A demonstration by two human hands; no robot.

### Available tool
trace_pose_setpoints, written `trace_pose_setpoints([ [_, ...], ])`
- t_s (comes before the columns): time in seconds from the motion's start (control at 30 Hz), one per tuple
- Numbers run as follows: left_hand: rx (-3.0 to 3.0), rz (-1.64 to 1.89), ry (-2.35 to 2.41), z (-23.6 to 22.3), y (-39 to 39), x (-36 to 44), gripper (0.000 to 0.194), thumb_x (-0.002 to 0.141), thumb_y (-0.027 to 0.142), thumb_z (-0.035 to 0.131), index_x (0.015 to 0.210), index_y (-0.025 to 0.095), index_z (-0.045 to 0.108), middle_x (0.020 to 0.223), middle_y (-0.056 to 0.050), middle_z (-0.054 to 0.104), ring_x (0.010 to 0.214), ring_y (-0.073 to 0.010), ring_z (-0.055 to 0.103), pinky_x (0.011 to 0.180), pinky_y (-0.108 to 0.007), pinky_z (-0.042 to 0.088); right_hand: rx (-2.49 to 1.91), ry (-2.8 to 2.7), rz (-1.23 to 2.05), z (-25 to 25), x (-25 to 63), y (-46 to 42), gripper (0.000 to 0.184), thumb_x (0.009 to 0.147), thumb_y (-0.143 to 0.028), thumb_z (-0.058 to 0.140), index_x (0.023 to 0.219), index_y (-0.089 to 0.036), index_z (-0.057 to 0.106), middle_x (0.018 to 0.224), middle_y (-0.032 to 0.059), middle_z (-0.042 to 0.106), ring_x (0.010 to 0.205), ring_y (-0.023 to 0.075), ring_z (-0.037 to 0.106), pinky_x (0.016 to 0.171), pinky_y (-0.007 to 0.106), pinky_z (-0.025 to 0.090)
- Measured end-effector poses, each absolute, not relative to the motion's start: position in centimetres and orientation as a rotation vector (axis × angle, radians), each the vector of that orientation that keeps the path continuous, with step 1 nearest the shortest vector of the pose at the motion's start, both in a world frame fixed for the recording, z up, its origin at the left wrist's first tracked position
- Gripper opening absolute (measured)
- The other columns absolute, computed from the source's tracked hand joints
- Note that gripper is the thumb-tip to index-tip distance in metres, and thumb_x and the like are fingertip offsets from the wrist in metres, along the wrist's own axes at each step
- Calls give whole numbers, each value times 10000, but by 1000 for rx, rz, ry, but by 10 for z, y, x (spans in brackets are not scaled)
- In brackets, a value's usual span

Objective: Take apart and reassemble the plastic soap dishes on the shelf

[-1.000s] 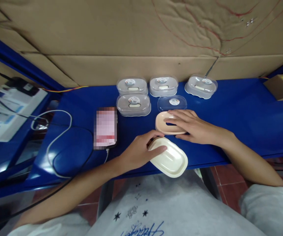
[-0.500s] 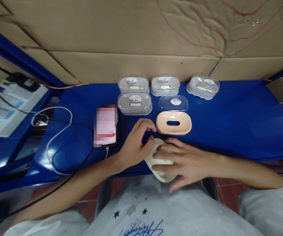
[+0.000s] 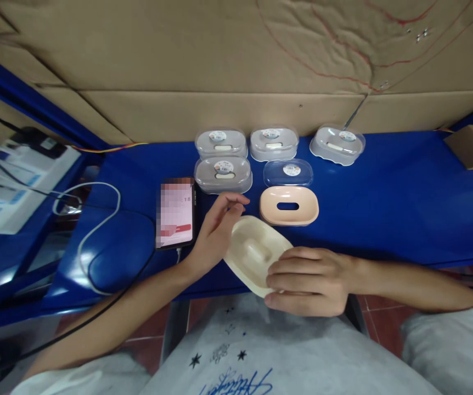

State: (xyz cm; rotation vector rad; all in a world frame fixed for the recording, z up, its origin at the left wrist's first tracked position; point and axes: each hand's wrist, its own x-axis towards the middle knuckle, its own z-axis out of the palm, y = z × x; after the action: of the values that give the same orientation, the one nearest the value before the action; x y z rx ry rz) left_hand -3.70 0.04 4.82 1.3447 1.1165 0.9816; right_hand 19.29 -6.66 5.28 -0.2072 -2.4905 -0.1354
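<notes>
A cream oval plastic dish [image 3: 248,249] with a raised ridge in its hollow is tilted at the table's front edge. My right hand [image 3: 313,280] grips its right end, fingers over the rim. My left hand [image 3: 219,230] is at the dish's left rim, fingers loosely extended and not wrapped round it; whether it touches the rim I cannot tell. Just beyond lies a peach oval tray [image 3: 308,207] with a slot in its middle. Behind that is a clear lid [image 3: 275,173] with a round sticker.
Several grey-white oval boxes with clear lids, including a front-left box [image 3: 223,175] and a right-hand box [image 3: 337,145], stand along the back of the blue table [image 3: 384,208]. A phone [image 3: 175,214] with a cable lies left. A cardboard box [image 3: 469,148] is far right.
The cream dish has turned so its hollow shows, and has moved left. My right hand has closed on its right end. My left hand has shifted slightly left, its fingers straighter.
</notes>
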Motion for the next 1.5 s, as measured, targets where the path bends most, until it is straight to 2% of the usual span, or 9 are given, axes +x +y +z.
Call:
trace_pose_setpoints([
  [0.17,943,784,1011,48,9,-37,320,956,506,661,1058,221,764,1022,-42,774,926,-239,688,826,-329,524,-266,-2480,-156,55,203,-58,215,995,-231,680,1171,-310,775,1209,-33,811,1269,145,691,1119,327,540],
  [0.27,782,742,944,46,12,-37,306,941,477,700,1027,199,796,953,-52,808,948,-263,734,840,-335,545,-543,-2475,-18,57,222,-39,393,984,-385,739,1368,-333,670,1338,7,766,1340,219,658,1175,463,476],
  [0.37,700,841,901,43,14,-36,344,943,474,723,1102,180,804,1053,-58,830,1043,-264,744,899,-327,562,-934,-2517,197,64,246,-17,615,953,-570,742,1477,-290,585,1442,108,699,1322,329,654,1105,553,484],
  [0.53,579,1031,900,35,18,-35,297,934,384,754,1139,171,786,1127,-32,824,1099,-215,736,947,-283,566,-1254,-2590,385,68,260,-2,753,936,-470,772,1590,-245,473,1321,124,755,1082,297,739,920,463,572],
  [0.73,528,1181,864,26,25,-35,313,980,372,711,1212,164,746,1206,-59,810,1108,-219,745,962,-319,582,-1095,-2714,359,70,256,-12,348,993,-228,680,1333,-300,706,1349,58,765,1290,273,698,1007,435,533],
  [0.87,489,1248,830,29,27,-36,270,1030,341,666,1234,176,728,1246,-59,799,1129,-206,744,972,-304,587,-1194,-2640,269,89,278,-17,220,1064,-308,603,1237,-284,737,1180,47,806,1075,237,757,924,407,559],
  [1.13,479,1055,776,33,10,-32,287,1083,316,602,1304,170,712,1295,-87,790,1139,-219,756,962,-326,610,-1020,-2363,-116,85,269,-20,271,1040,-241,662,1310,-254,684,1238,65,794,1141,239,738,978,432,538],
  [1.37,527,840,668,36,0,-26,509,1092,525,535,1358,137,729,1341,-139,778,1289,-298,711,1068,-391,577,-723,-2457,-242,53,215,-31,368,1054,-174,612,1421,-169,634,1168,78,810,1114,220,723,975,416,532],
  [1.5,613,837,616,38,1,-28,538,1012,553,671,1333,128,748,1361,-154,768,1328,-328,688,1112,-407,548,-690,-2514,-180,44,213,-30,352,1054,-155,598,1402,-177,647,1185,78,800,1166,218,707,1013,416,525],
])
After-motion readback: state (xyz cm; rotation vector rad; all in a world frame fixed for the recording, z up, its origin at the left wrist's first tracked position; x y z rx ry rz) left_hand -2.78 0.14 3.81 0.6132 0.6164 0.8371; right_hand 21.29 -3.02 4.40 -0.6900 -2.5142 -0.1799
